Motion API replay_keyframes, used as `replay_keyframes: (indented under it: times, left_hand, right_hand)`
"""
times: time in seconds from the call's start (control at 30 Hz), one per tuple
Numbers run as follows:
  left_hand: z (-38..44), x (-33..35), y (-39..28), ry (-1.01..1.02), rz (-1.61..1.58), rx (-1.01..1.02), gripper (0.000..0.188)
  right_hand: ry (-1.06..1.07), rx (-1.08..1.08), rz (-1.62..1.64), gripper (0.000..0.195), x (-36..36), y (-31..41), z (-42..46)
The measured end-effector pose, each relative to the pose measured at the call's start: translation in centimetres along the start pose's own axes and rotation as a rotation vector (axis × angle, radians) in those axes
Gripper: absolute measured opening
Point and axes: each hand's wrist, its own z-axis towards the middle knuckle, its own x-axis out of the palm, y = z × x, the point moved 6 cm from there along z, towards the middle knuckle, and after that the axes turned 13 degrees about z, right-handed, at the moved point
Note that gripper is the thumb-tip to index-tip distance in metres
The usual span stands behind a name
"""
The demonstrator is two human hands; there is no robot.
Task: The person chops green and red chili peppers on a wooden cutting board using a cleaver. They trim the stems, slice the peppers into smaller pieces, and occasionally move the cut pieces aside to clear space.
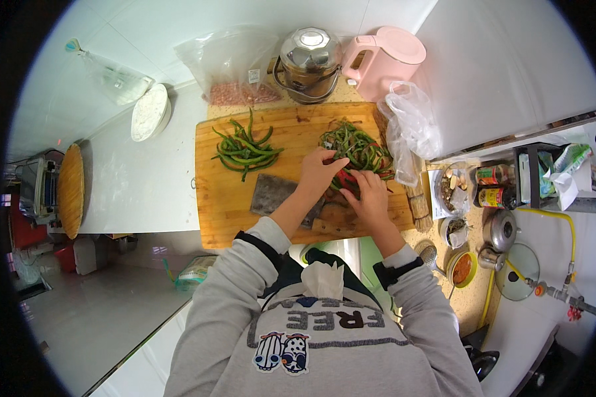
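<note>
Both my hands are over a pile of chili peppers, mostly green with some red and looking cut or shredded, on the right of a wooden cutting board. My left hand bends its fingers at the pile's left edge; whether anything is between the fingertips is unclear. Close beside it, my right hand has red chili pepper between thumb and fingers. A cleaver with a dark blade lies flat, partly hidden under my left forearm, its wooden handle pointing right. Long green peppers lie heaped on the board's left.
Behind the board stand a plastic bag of peanuts, a lidded metal pot and a pink kettle. A clear plastic bag and a straw brush border its right side. A bowl of white powder sits left.
</note>
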Motion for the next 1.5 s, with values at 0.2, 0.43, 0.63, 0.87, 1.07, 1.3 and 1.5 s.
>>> replay_keyframes:
  times: [0.2, 0.43, 0.63, 0.87, 1.07, 1.3, 1.5]
  left_hand:
    - [0.6, -1.6, -1.9, 0.156, -0.328, -0.213, 0.025]
    - [0.7, -3.3, -1.7, 0.149, -0.698, -0.434, 0.021]
    - [0.6, -4.0, -2.1, 0.281, -0.613, -0.268, 0.024]
    - [-1.1, -4.2, 0.9, 0.278, -0.912, -0.432, 0.019]
    - [-2.6, -7.4, 6.7, 0.176, -0.781, -0.627, 0.016]
    - [-4.9, -3.8, 10.8, 0.318, -0.801, -0.85, 0.016]
    - [-5.0, -0.6, 11.0, 0.358, -0.881, -0.956, 0.021]
  right_hand:
    - [-0.056, -0.073, -0.108, 0.031, 0.0, 1.3, 2.8]
    - [0.074, -0.134, -0.179, 0.02, -0.4, 2.9, 5.3]
    - [0.089, -0.025, -0.055, 0.018, -0.6, 3.6, 5.6]
    - [-0.069, -0.095, 0.16, 0.024, 0.5, 7.4, 3.2]
    - [0.102, 0.03, -0.3, 0.024, 3.1, -0.5, -2.1]
    - [0.11, -0.012, -0.375, 0.023, 3.3, -0.9, -1.4]
    - [-0.087, 0.474, 0.535, 0.026, 2.2, -3.6, -2.3]
